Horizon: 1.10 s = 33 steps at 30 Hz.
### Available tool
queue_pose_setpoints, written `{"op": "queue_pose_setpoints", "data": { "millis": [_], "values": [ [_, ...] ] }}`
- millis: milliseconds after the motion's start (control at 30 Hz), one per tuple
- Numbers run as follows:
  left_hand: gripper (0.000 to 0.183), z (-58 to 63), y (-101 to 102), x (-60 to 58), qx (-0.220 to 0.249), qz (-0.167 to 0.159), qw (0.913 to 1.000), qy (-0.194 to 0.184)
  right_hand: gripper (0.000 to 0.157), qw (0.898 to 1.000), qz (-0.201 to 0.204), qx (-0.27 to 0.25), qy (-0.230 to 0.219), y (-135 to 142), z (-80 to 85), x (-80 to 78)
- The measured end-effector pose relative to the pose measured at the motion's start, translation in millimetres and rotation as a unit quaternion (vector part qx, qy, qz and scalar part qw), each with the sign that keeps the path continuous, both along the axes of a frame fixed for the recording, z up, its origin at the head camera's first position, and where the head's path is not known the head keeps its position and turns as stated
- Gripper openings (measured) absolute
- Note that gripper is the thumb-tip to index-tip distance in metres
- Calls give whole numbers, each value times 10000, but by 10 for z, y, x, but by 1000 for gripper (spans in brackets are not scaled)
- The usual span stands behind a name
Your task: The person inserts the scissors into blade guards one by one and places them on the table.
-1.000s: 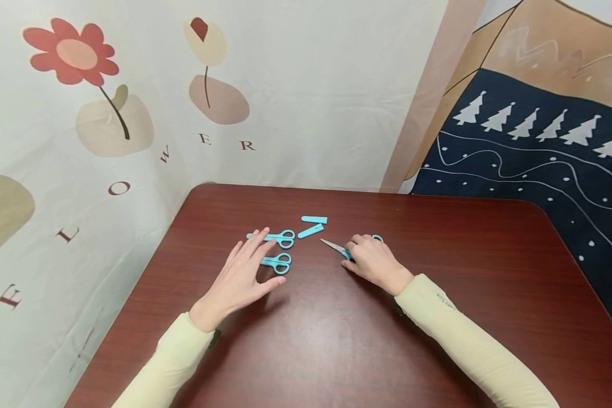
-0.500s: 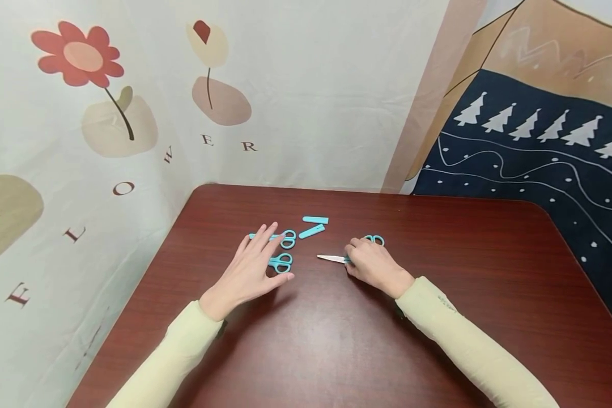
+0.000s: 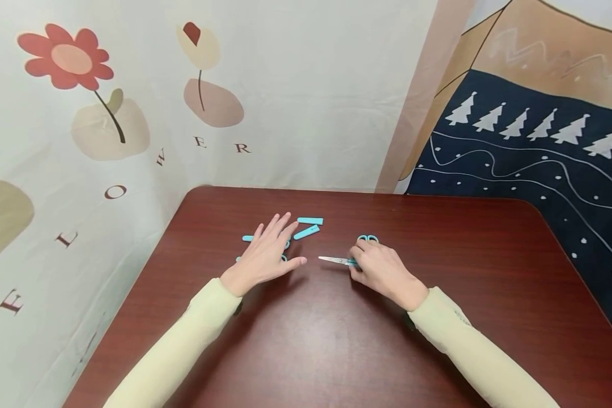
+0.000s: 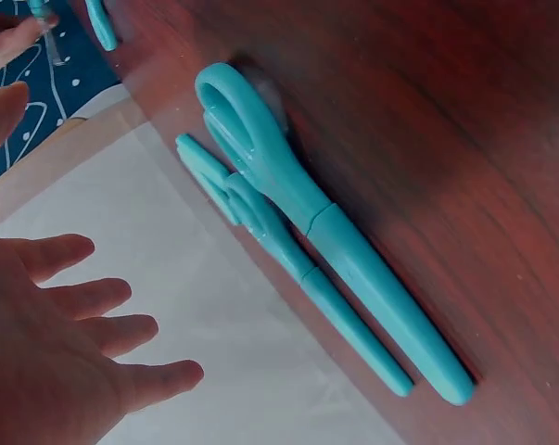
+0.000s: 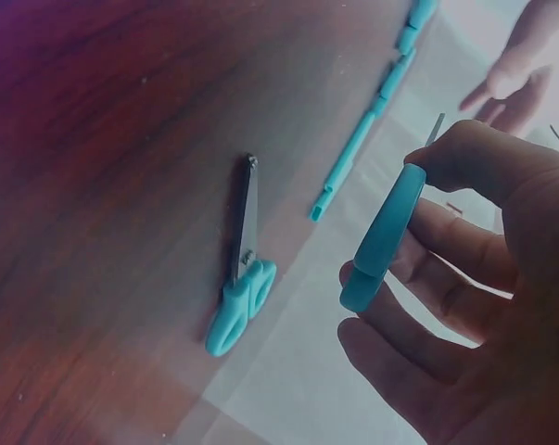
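Note:
My right hand (image 3: 385,269) pinches turquoise-handled scissors (image 5: 386,241), their bare metal blades (image 3: 334,260) pointing left just above the table. Below that hand, in the right wrist view, a second uncapped pair of scissors (image 5: 246,222) lies on the table. Only its handle loops (image 3: 371,238) show beyond the hand in the head view. My left hand (image 3: 265,252) hovers with fingers spread over two capped pairs, largely hiding them from the head camera. The left wrist view shows them side by side, the nearer capped scissors (image 4: 358,278) and the farther capped scissors (image 4: 339,311).
Two loose turquoise blade covers, an upper cover (image 3: 310,221) and a slanted cover (image 3: 306,232), lie beyond the left fingertips. The dark red-brown table (image 3: 326,351) meets a printed cloth backdrop (image 3: 306,102) at its far edge.
The blades in my right hand have swung from slanting up-left to pointing almost straight left. My left hand has shifted right and farther out, covering more of the capped scissors.

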State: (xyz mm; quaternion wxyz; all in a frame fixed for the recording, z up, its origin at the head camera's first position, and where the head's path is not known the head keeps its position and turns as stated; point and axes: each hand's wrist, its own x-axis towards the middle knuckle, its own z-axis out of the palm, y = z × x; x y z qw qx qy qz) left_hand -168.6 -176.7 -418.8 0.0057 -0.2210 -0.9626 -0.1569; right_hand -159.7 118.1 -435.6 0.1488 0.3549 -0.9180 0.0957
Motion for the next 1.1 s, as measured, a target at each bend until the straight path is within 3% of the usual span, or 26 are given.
{"op": "queue_pose_setpoints", "data": {
  "millis": [333,533,1100],
  "values": [
    [66,-92,117,-228,81,-230,9996,133,18,9995,-239,-180,-140,116,70,98],
    [56,-147,181,-360,186,-369,9991,14,20,9986,-328,-327,-245,173,80,155],
    [49,-255,314,-582,-308,-389,9987,-150,24,9956,-43,-922,-179,330,68,224]
  ]
}}
